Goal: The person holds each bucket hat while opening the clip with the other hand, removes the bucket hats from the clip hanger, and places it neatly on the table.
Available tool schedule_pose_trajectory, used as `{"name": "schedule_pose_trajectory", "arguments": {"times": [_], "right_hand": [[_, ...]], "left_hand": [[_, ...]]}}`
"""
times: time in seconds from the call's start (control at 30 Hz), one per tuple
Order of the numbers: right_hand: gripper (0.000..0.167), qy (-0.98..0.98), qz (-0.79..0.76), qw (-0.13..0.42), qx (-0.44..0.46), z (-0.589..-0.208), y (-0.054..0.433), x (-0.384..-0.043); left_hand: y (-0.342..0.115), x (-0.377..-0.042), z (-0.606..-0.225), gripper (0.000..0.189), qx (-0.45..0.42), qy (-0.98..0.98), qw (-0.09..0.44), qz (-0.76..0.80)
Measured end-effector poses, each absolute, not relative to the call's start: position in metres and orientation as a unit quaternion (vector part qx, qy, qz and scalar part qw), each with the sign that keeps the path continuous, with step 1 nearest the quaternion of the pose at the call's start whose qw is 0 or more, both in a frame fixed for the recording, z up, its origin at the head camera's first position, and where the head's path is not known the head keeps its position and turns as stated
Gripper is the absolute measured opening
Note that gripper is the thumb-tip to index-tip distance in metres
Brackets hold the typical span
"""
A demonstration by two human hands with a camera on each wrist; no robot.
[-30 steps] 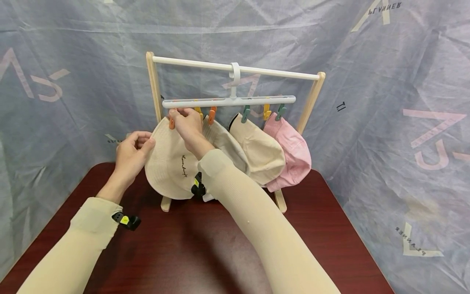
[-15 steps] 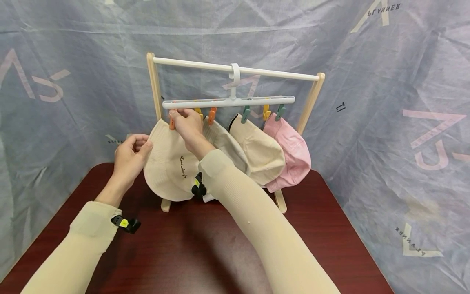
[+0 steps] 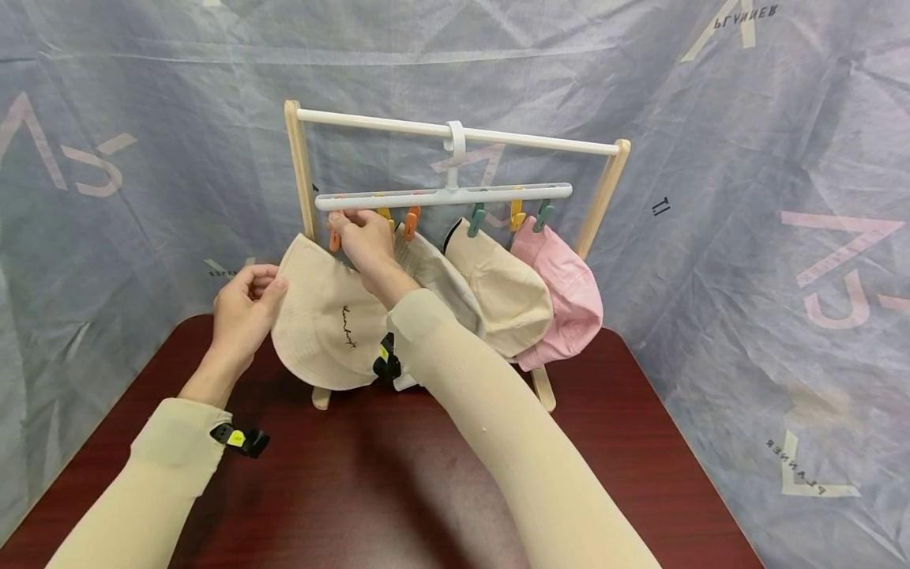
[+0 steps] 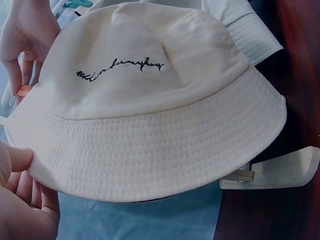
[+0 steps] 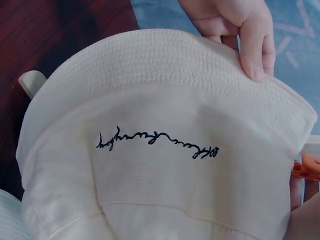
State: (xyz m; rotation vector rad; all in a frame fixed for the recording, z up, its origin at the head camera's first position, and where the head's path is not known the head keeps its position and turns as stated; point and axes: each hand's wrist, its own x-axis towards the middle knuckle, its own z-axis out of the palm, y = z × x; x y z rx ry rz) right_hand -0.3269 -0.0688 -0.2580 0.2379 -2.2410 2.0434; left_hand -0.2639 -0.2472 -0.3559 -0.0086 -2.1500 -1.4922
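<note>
A cream bucket hat (image 3: 320,324) with dark script stitched on its crown hangs at the left end of the rack. My left hand (image 3: 245,312) pinches its brim between thumb and fingers, also plain in the left wrist view, where the thumb (image 4: 20,159) lies on the brim. My right hand (image 3: 370,249) pinches an orange clip (image 3: 336,239) under the left end of the white hanger (image 3: 419,200). In the right wrist view this clip (image 5: 307,166) sits just beside the hat's edge, and the hat's upper brim corner stands left of it in the head view.
Right of the hat, a greyish hat (image 3: 444,276), another cream hat (image 3: 501,296) and a pink hat (image 3: 562,292) hang from coloured clips. The hanger hooks on the rack's white rod (image 3: 540,141). The wooden rack stands on a dark red table (image 3: 341,490), with grey cloth (image 3: 178,158) behind.
My left hand has drawn the cream hat's brim left and down, and its upper edge has come away from the orange clip. My right hand stays at the clip.
</note>
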Motion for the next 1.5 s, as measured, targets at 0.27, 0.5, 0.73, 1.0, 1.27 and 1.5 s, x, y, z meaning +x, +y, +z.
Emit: {"name": "schedule_pose_trajectory", "arguments": {"times": [0.27,0.5,0.73,1.0,1.27,1.5], "right_hand": [[0.018,-0.739,0.668,0.046,0.077,-0.258,-0.067,-0.327],[0.017,-0.739,0.669,0.041,0.075,-0.258,-0.067,-0.327],[0.018,-0.742,0.665,0.043,0.071,-0.258,-0.067,-0.328],[0.019,-0.733,0.675,0.036,0.076,-0.258,-0.066,-0.327],[0.019,-0.732,0.675,0.033,0.088,-0.258,-0.066,-0.328],[0.019,-0.733,0.673,0.034,0.090,-0.259,-0.066,-0.327]], "left_hand": [[-0.250,-0.262,-0.359,0.024,0.011,-0.779,0.264,-0.569],[-0.252,-0.258,-0.361,0.025,0.020,-0.778,0.262,-0.571],[-0.255,-0.256,-0.364,0.024,0.030,-0.778,0.262,-0.571],[-0.257,-0.257,-0.365,0.020,0.038,-0.769,0.267,-0.580],[-0.258,-0.256,-0.364,0.020,0.036,-0.771,0.266,-0.577],[-0.258,-0.255,-0.364,0.021,0.040,-0.775,0.263,-0.573]]}}
